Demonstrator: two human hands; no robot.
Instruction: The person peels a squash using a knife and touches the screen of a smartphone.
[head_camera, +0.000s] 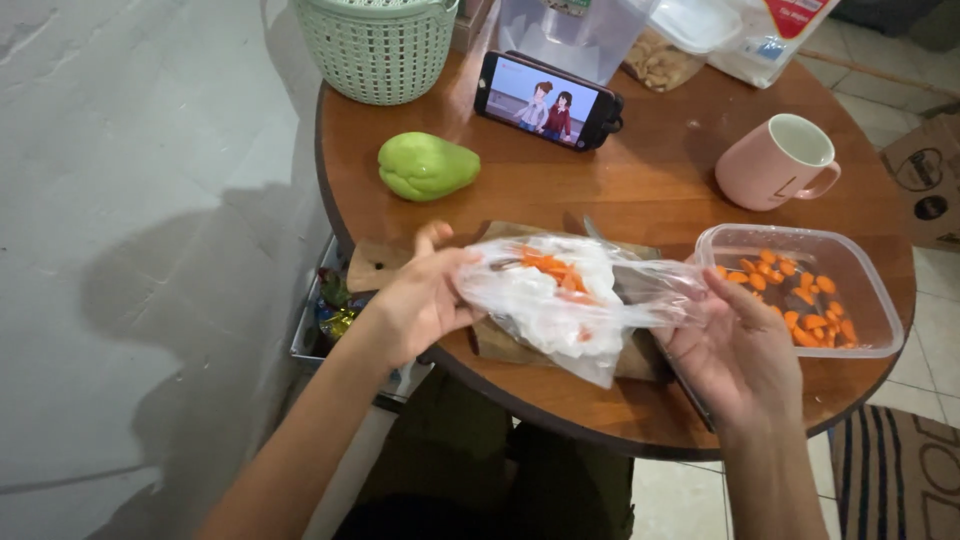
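Fingers of the left hand (420, 305) and right hand (740, 350) pinch opposite ends of a clear crumpled plastic bag (570, 300) with orange carrot pieces, above the round wooden desk (640, 180).

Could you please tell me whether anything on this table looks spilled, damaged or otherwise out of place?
Nothing stands out. The left hand and right hand hold a clear plastic bag with carrot scraps over the cutting board. The carrot slices sit inside the plastic container, and the pink mug stands upright.
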